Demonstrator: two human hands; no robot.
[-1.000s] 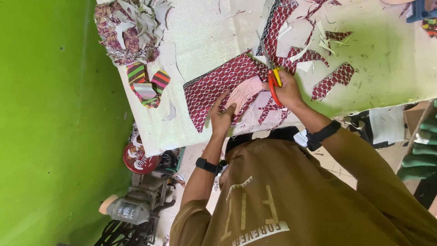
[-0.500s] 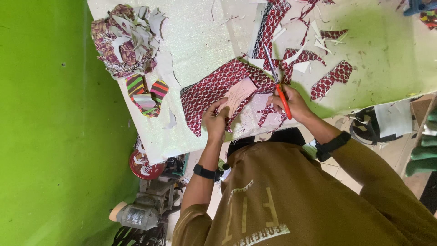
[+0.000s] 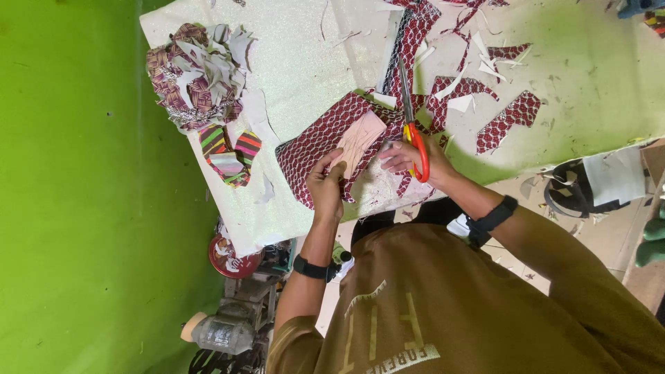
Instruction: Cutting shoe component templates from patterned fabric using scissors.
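fingers (image 3: 337, 166) pinch pink template (image 3: 357, 140) on patterned fabric (image 3: 312, 149).

The table (image 3: 305, 76) has a pale glittery cover. On it lie a red patterned fabric sheet (image 3: 315, 142) — beside it striped pieces (image 3: 228, 156), further a scrap pile (image 3: 197, 73).

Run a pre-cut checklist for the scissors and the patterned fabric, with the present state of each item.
1. Right hand holds the red-handled scissors: ok.
2. Left hand pins the pink template on the maroon patterned fabric: ok.
3. Left fingers away from the blades: ok, apart.
4. Blades open or shut: cannot tell.
5. Fabric flat on the white table: cannot tell; its lower part is hidden by the hands.
6. Cutting path free of scraps: not ok, offcuts lie by the blades.
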